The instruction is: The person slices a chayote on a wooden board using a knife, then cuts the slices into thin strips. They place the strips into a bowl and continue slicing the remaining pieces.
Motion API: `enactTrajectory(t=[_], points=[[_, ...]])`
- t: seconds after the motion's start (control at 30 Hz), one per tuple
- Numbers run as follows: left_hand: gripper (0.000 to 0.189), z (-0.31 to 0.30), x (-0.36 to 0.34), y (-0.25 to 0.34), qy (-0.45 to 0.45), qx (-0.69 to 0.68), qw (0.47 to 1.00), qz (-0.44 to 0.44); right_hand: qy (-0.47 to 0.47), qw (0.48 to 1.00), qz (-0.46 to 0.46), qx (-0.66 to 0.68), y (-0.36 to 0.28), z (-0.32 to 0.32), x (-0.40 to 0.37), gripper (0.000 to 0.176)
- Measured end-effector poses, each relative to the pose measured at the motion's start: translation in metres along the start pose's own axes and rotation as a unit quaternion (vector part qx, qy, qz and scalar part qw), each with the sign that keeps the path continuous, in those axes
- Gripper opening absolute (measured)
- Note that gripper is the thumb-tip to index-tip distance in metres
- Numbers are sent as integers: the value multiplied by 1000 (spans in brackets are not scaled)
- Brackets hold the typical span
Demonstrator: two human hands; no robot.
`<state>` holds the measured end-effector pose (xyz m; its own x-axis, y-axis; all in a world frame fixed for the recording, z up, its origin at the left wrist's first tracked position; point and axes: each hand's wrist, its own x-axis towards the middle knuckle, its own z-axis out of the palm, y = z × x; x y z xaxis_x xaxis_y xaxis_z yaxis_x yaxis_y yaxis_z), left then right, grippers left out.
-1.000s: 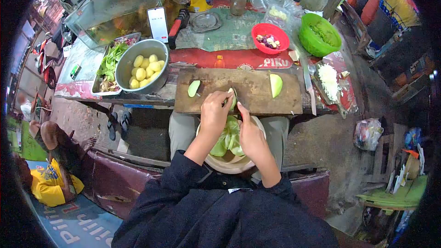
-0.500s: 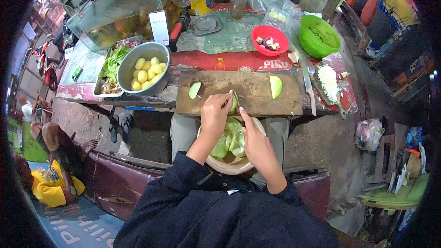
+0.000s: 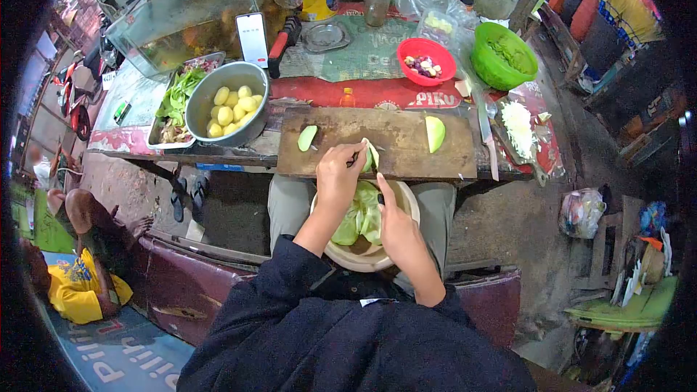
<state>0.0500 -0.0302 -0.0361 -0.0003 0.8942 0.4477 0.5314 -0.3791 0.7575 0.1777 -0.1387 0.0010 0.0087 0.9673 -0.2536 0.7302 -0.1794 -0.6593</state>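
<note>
My left hand pinches a pale green vegetable wedge upright at the front of the wooden cutting board. Its kind is not certain. My right hand is closed around a knife, index finger stretched along it, the dark blade against the wedge; most of the handle is hidden. On the board, a thin green piece lies to the left and a larger green wedge to the right. Below my hands, a cream bowl between my knees holds pale green pieces.
Left stand a grey pot of peeled potatoes and a tray of greens. A phone leans behind. Right are a red bowl, a green basket, another knife and white shreds. A person in yellow sits left.
The held wedge has turned and shows more of its pale cut face. My right hand and the knife have shifted slightly down and left; the left hand stays almost in place.
</note>
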Motion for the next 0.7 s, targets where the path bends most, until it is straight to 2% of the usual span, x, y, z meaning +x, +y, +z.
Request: enactTrajectory(t=[0.07,0.1,0.17,0.3,0.37,0.57,0.63,0.7], points=[[15,0,-2,-1,3,-6,1000,-6,82,993,-85,19,11,3,0,56],[14,1,-1,-2,7,-12,1000,-11,84,993,-85,19,7,-2,-1,56],[14,4,-2,-6,14,-10,1000,1,49,998,-26,18,-7,-17,-2,55],[14,3,-2,-8,31,8,999,42,56,997,-55,1,-9,-14,-2,56],[14,4,-2,-8,19,1,1000,20,66,994,-85,15,-8,-9,-1,57],[16,1,-1,-4,-6,-10,1000,-24,25,999,-7,-21,-18,-4,6,57],[16,1,-1,-4,-15,-11,999,-31,38,999,-23,-15,-11,5,16,57],[15,1,-2,-3,7,-3,1000,-1,51,998,-35,-10,-8,8,21,57]])
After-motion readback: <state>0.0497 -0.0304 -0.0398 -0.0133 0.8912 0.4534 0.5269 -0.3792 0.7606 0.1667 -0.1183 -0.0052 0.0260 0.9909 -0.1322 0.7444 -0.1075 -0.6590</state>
